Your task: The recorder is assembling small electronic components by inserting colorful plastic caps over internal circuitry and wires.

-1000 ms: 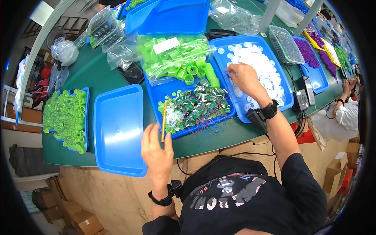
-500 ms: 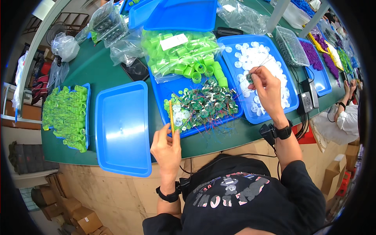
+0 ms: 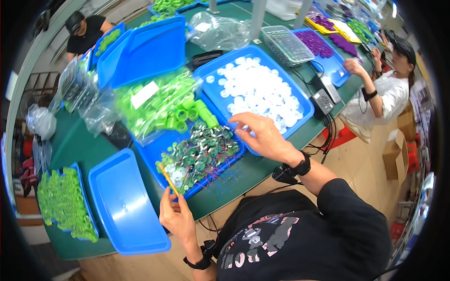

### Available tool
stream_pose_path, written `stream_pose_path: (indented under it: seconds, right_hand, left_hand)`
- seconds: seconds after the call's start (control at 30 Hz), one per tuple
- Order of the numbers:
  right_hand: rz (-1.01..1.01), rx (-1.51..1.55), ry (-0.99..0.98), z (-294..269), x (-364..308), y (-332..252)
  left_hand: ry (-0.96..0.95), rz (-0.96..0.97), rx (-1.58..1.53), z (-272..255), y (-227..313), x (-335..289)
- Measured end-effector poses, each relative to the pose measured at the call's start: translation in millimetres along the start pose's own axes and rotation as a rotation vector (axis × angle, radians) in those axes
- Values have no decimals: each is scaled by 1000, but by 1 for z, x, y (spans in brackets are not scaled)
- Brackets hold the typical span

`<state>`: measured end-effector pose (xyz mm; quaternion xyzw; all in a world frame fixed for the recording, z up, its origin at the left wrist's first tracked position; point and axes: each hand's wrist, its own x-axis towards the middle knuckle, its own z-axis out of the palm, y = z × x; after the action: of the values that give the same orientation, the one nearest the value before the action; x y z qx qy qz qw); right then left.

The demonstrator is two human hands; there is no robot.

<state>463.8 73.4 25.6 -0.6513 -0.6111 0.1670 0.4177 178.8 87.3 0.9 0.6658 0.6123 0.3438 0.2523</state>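
My left hand (image 3: 179, 219) pinches a slim yellow stick (image 3: 168, 179) at the near corner of a blue tray (image 3: 154, 157). The stick's tip lies by small clear discs (image 3: 177, 174). A heap of small green circuit boards (image 3: 199, 149) with thin wires fills this end of the tray. My right hand (image 3: 263, 136) hovers between the heap and a second blue tray (image 3: 307, 104) of white translucent discs (image 3: 262, 89). Its fingers are curved and apart, and nothing shows between them. A bag of bright green plastic cups (image 3: 157, 105) lies across the first tray's far part.
At left stand a bare blue tray (image 3: 129, 206) and a tray of wired green cups (image 3: 65, 203). Black power adapters (image 3: 323, 100) with cables and a clear plastic box (image 3: 288, 44) stand at right. Co-workers sit at far left (image 3: 86, 35) and right (image 3: 386, 91).
My right hand has moved left and nearer from the disc tray; the small board it pinched no longer shows. The view has turned right. My left hand still grips the stick.
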Motion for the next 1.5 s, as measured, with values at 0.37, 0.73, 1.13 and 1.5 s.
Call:
stream_pose_path:
  seconds: [0.37, 0.73, 1.13, 1.5]
  right_hand:
    - [132, -689, -62, -76, 50, 135]
    - [154, -674, -252, -59, 61, 102]
    - [-10, -673, -126, -41, 53, 98]
    - [17, -513, -116, -34, 55, 83]
  left_hand:
    - [-139, 382, 138, 25, 31, 0]
    - [-221, 450, 145, 58, 40, 4]
    - [-181, 504, 103, 76, 44, 3]
    - [-152, 521, 150, 64, 49, -8]
